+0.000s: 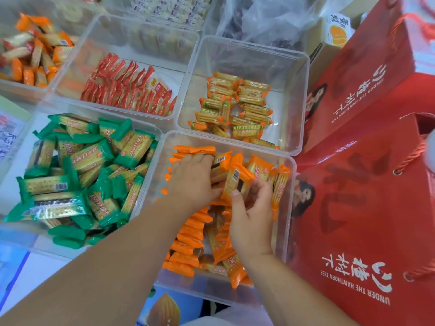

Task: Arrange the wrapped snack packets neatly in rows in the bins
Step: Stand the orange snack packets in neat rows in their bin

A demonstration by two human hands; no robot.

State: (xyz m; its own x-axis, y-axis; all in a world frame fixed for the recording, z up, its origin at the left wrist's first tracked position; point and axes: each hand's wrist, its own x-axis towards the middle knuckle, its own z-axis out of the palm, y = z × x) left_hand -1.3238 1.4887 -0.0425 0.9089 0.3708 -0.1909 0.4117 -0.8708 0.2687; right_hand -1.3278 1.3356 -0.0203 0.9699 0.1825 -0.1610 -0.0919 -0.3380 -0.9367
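Orange snack packets (pixel 190 231) in both grips: left hand (pixel 193 177) curled around a row, right hand (pixel 251 215) pinching one.

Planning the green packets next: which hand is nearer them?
Left. The left hand holds orange packets just right of the green packets; the right hand pinches an orange packet farther right.

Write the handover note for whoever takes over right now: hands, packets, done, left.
Left hand curls over the far end of the orange packet row in the near-right bin.
Right hand pinches one orange packet in that bin.
Done: that row stands along the bin's left side; red packets are lined up.
Left: loose orange packets beside the row, and the jumbled green packets.
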